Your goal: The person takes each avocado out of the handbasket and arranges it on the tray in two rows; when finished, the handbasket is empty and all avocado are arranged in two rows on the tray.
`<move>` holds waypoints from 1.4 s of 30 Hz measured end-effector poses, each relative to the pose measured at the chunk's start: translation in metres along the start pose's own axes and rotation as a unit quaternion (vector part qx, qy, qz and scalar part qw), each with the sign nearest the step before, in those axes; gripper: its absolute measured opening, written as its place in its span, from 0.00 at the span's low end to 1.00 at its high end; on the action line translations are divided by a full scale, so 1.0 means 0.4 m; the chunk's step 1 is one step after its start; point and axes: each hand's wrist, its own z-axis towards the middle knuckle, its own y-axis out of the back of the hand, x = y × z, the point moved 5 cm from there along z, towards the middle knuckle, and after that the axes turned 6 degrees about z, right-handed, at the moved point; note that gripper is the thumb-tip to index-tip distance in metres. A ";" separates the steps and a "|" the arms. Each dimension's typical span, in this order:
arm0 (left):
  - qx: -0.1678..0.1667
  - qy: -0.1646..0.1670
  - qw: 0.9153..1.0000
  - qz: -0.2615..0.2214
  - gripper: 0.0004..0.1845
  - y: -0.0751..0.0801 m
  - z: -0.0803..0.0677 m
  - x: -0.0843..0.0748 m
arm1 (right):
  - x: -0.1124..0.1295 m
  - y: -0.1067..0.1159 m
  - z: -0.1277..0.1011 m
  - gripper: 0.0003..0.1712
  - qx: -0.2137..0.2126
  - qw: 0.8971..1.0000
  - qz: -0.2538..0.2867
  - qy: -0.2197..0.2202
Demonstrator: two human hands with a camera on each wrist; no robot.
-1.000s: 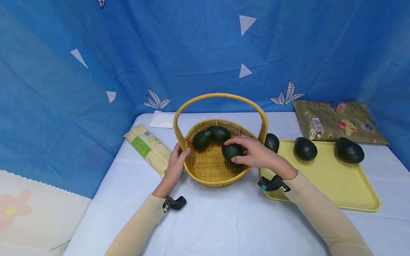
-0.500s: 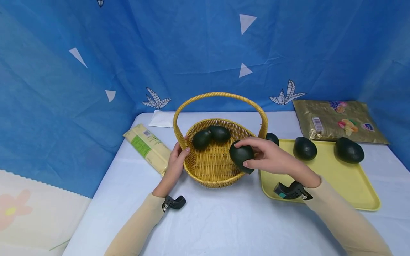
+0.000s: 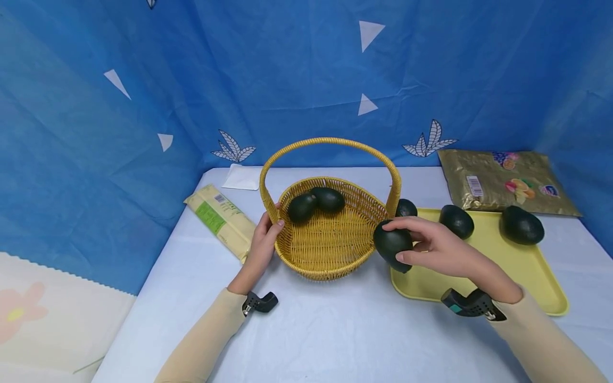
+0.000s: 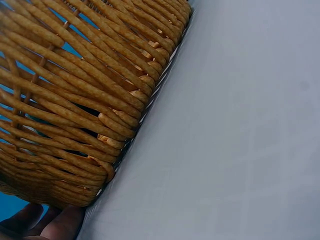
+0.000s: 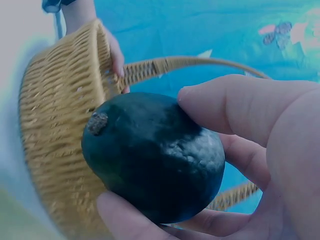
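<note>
A dark green avocado (image 3: 391, 246) is held between the thumb and fingers of my right hand (image 3: 436, 247), at the right rim of the wicker basket (image 3: 323, 275) and partly over the yellow tray (image 3: 503, 282). In the right wrist view the same avocado (image 5: 155, 155) shows its stem end, with the basket wall (image 5: 60, 120) behind it. My left hand (image 3: 263, 242) grips the basket's left rim by the foot of the handle. Two avocados (image 3: 301, 208) lie together at the back of the basket. In the left wrist view, fingertips (image 4: 62, 222) touch the basket's woven side (image 4: 75, 110).
Several avocados (image 3: 522, 225) lie along the tray's far side, one partly behind the basket handle (image 3: 330, 141). A gold fruit-print package (image 3: 507, 181) lies behind the tray. Left of the basket are a cream and green packet (image 3: 222, 223) and a small white packet (image 3: 242, 177).
My right hand has lifted the avocado out of the basket and carried it rightward over the right rim toward the tray. My left hand and the basket have stayed in place.
</note>
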 end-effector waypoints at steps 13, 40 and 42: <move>0.005 -0.001 1.000 0.000 0.28 0.000 0.002 -0.006 | -0.090 0.035 -0.068 0.29 -0.035 0.996 -0.033 -0.069; 0.002 0.000 1.000 -0.005 0.28 0.000 -0.001 -0.001 | -0.160 0.015 -0.074 0.28 -0.055 0.995 -0.055 -0.067; 0.001 0.002 1.000 -0.003 0.28 0.002 -0.002 0.001 | -0.163 0.010 -0.074 0.28 -0.055 0.994 -0.055 -0.076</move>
